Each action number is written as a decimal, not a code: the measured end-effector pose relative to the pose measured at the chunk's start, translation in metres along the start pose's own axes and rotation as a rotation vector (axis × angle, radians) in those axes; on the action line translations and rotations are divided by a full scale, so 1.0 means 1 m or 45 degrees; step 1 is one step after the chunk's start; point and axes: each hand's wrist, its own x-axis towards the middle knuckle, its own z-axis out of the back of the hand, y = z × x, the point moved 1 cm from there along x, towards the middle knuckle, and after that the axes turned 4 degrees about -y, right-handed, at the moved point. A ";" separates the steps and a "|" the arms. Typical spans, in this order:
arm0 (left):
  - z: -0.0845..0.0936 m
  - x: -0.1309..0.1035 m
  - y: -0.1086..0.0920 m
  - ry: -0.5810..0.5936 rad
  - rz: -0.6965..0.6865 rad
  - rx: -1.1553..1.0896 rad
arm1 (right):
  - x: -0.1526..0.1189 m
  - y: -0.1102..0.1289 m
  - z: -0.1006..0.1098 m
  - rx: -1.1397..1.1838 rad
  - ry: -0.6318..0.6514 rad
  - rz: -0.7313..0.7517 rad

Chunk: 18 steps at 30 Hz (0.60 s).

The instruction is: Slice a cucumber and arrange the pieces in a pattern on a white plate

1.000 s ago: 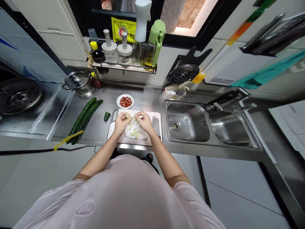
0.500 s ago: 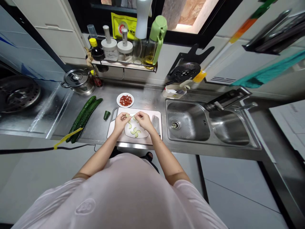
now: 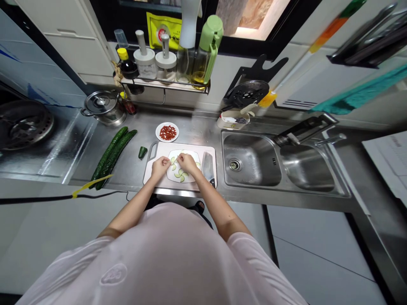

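A white square plate (image 3: 190,157) lies on a pale cutting board (image 3: 155,183). Thin green-edged cucumber slices (image 3: 181,174) form a pinwheel near its front, and more slices (image 3: 173,161) sit toward its edges. My left hand (image 3: 160,166) is closed at the plate's left edge, fingertips pinched close to the slices there. Over the plate's middle, my right hand (image 3: 187,162) is pinched too, its fingers pointing left. Whatever is between the fingertips of either hand is too small to make out. On the board's right side rests a cleaver (image 3: 207,165) with a black handle.
Two whole cucumbers (image 3: 114,152) and a cut cucumber end (image 3: 142,152) lie left of the board. Behind it stands a small plate of chopped red chili (image 3: 167,133). A lidded pot (image 3: 103,108) is at back left; a double sink (image 3: 251,159) is right.
My left hand has moved down and left, away from the plate's upper part. My right hand has shifted slightly down and left, and the cleaver shows more fully.
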 end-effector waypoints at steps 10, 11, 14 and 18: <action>0.000 0.003 0.001 0.040 -0.068 0.419 | 0.004 0.004 -0.019 -0.355 0.174 -0.059; 0.000 0.003 0.000 0.043 -0.087 0.451 | 0.004 0.005 -0.020 -0.371 0.182 -0.059; 0.001 0.002 -0.002 0.045 -0.140 0.534 | 0.004 0.007 -0.021 -0.425 0.180 -0.070; 0.001 -0.003 -0.004 0.005 -0.166 0.625 | 0.000 0.010 -0.021 -0.503 0.139 -0.087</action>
